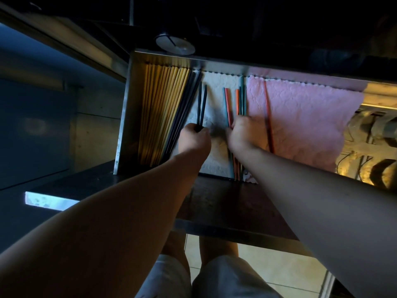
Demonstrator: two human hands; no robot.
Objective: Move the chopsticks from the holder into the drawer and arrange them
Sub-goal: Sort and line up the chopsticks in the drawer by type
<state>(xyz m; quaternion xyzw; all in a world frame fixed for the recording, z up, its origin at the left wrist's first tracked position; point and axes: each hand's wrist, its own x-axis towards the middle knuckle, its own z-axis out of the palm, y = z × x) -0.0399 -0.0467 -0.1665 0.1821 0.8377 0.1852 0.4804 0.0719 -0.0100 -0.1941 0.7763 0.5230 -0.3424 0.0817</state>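
head view: an open metal drawer [126,108] is lined with a white cloth [214,104] and a pink cloth [305,117]. yellow chopsticks [159,112] lie packed along its left wall, with dark chopsticks [184,108] just beside them. the left hand [194,139] is closed around a dark pair [202,104] that sticks up over the white cloth, its ends slightly splayed. the right hand [242,132] is pressed down on a bunch of red and teal chopsticks [235,102] at the seam of the two cloths (whether it is gripping them, i cannot tell). one red chopstick [268,117] lies alone on the pink cloth. a round metal holder [175,45] stands behind the drawer.
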